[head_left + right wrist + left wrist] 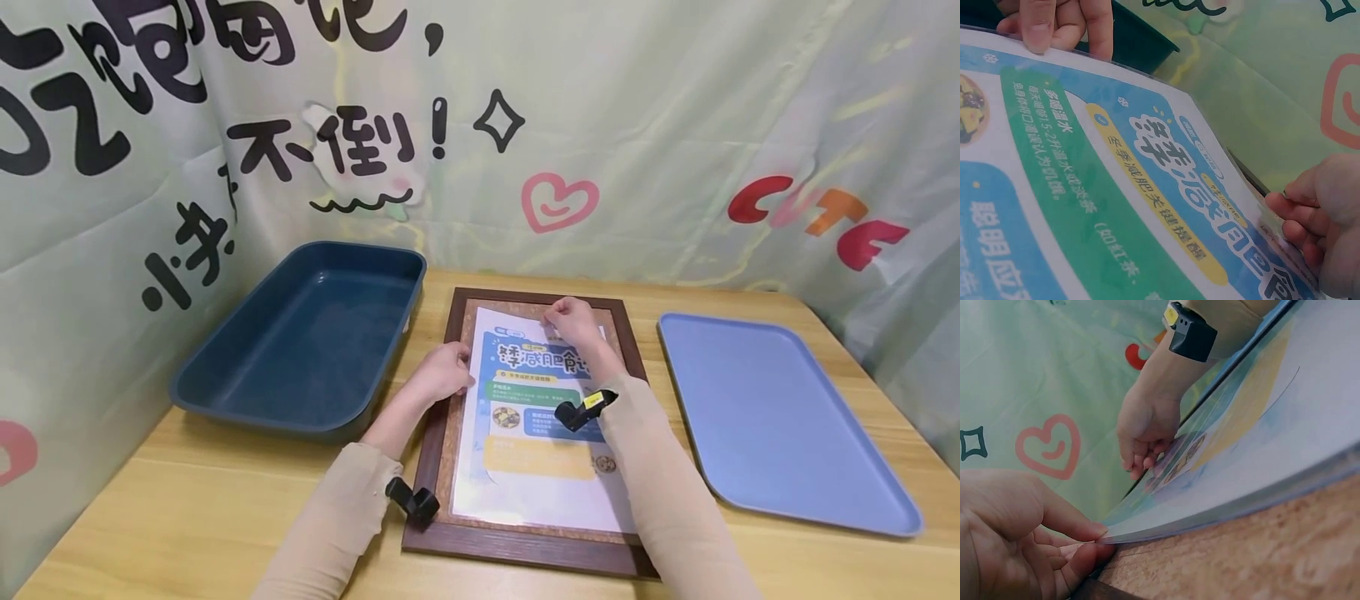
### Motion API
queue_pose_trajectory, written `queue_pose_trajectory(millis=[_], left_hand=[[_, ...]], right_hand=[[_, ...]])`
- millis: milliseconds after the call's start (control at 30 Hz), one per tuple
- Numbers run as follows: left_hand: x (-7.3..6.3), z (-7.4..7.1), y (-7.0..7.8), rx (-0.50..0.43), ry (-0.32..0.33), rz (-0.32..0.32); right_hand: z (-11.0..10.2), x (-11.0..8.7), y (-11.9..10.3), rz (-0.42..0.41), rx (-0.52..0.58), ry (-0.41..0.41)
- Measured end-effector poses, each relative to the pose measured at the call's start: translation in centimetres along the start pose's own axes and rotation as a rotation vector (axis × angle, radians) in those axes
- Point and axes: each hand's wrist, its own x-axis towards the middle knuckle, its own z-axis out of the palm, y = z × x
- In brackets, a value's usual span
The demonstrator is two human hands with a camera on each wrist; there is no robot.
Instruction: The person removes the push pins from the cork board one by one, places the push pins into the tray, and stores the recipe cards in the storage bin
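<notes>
A printed poster [536, 500] in a clear plastic cover lies on a cork board [1272, 556] with a dark wooden frame [517, 546]. My left hand [446, 372] pinches the poster's left edge between thumb and fingers, and that edge is lifted slightly off the cork in the left wrist view. At the poster's top edge, right of its middle, my right hand [576, 323] holds the sheet with bent fingers. The right wrist view shows this right hand [1319, 219] at the plastic edge, its fingertips partly hidden. Blue, green and yellow print covers the poster.
A deep dark-blue bin [300, 342] stands left of the board. To the right lies a shallow light-blue tray [780, 417]. The wooden table [225, 500] ends at a printed fabric backdrop [645, 125]. Small black cameras [412, 502] are strapped to both wrists.
</notes>
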Motion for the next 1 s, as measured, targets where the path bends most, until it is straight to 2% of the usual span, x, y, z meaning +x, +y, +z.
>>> queue_pose_trajectory(millis=[233, 367, 533, 667, 800, 1000], left_hand=[[0.2, 0.1, 0.1, -0.049, 0.003, 0.005], [0.0, 0.0, 0.3, -0.096, -0.019, 0.014], [0.0, 0.0, 0.5, -0.16, -0.029, 0.026], [-0.2, 0.0, 0.3, -0.241, -0.039, 0.008], [-0.9, 0.1, 0.2, -0.316, -0.058, -0.018], [-2.8, 0.1, 0.5, -0.395, -0.111, -0.032]], right_hand=[[-0.9, -0.6, 0.0, -0.047, 0.016, 0.018], [-1.5, -0.6, 0.2, -0.07, 0.014, 0.02], [-2.2, -0.6, 0.5, -0.074, 0.027, 0.036], [-2.5, -0.7, 0.8, -0.066, 0.049, 0.046], [-2.4, -0.9, 1.0, -0.059, 0.057, 0.046], [-2.4, -1.2, 1.0, -0.048, 0.074, 0.048]])
